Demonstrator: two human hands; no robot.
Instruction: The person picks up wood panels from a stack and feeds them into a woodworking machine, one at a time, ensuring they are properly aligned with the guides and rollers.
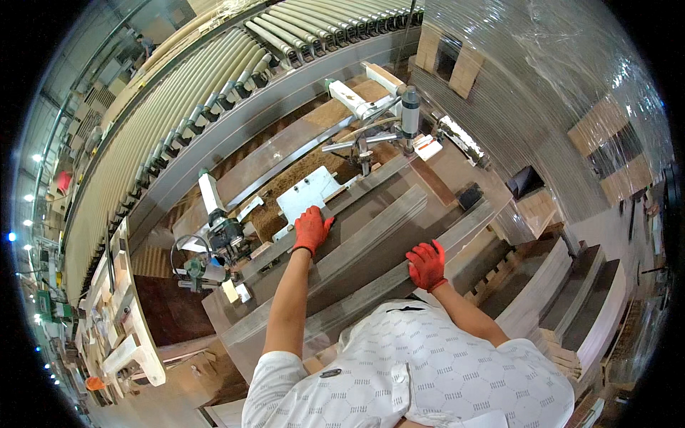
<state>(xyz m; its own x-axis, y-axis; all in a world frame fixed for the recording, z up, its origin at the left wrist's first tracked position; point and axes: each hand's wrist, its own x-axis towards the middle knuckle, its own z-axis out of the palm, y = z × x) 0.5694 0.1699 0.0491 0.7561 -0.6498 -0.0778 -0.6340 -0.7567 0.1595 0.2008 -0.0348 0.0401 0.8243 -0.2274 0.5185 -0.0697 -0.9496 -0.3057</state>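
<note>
Both hands wear red gloves. My left hand [312, 230] reaches forward to the machine's long rail [378, 178], beside a pale metal plate [308, 194]. Its fingers lie forward over the rail and its thumb points right; nothing shows in its grip. Nearer my body, my right hand [427, 265] curls its fingers over a stack of long grey strips [378, 282]. The palm side is hidden. Between the hands another bundle of grey strips [357, 239] lies lengthwise on the brown machine table [300, 274].
Clamp units stand at the left [222, 232] and right [409, 114] ends of the rail. Behind them runs a roller conveyor [207, 93]. A film-wrapped stack [528, 78] rises at the right, with piled boards [571, 285] below it. A wooden workbench [128, 321] stands left.
</note>
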